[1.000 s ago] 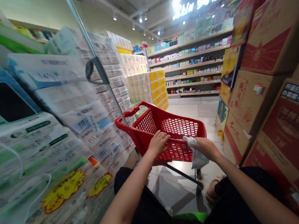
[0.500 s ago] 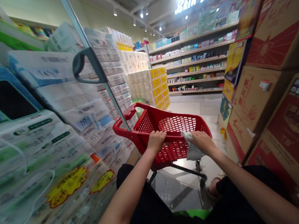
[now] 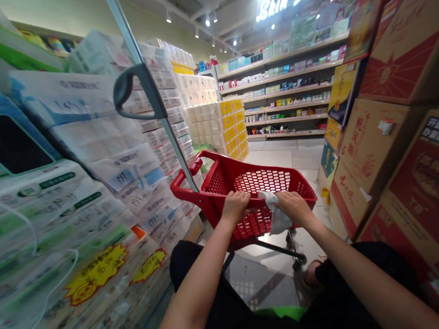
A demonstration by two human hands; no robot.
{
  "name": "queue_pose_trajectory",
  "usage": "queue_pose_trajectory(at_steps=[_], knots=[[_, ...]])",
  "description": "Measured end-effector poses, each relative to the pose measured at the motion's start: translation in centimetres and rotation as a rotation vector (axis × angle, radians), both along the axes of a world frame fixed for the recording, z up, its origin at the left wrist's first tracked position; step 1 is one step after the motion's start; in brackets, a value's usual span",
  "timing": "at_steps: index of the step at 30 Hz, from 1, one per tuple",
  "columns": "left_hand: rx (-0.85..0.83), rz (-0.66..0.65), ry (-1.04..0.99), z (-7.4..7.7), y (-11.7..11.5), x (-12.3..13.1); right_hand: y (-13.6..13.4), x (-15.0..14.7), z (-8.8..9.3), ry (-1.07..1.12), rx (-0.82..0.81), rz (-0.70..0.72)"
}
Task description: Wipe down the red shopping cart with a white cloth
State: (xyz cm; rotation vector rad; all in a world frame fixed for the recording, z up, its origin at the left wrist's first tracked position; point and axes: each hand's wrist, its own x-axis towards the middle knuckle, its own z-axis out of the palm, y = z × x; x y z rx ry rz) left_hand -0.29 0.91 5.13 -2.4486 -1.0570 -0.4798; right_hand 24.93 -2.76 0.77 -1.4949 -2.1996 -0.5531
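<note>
A red shopping basket cart (image 3: 220,177) with perforated sides stands in front of me, turned sideways. My left hand (image 3: 237,206) is closed over its near rim. Further right on the same rim, my right hand (image 3: 293,207) is closed around a white cloth (image 3: 279,219), which hangs down outside the basket. A metal pole (image 3: 176,150) with a dark grey loop handle (image 3: 151,91) rises from the cart's left end. No goods show in the visible part of the basket.
Stacks of packaged tissue (image 3: 127,162) line the left side, close to the cart. Cardboard boxes (image 3: 371,141) are piled on the right. Beyond the tiled floor (image 3: 272,152) stand shelves of small goods (image 3: 286,92). A foot (image 3: 310,274) is near the cart's wheels.
The cart and its pole have shifted slightly right. My left hand has moved right with the rim, and my right hand and the cloth have slid left along it, closer to my left hand.
</note>
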Motion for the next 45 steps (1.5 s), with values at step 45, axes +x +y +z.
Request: queue_pose_trajectory(at_steps=[45], knots=[[-0.030, -0.012, 0.001, 0.2, -0.8, -0.6, -2.6, 6.2, -2.0, 0.077, -0.016, -0.083]])
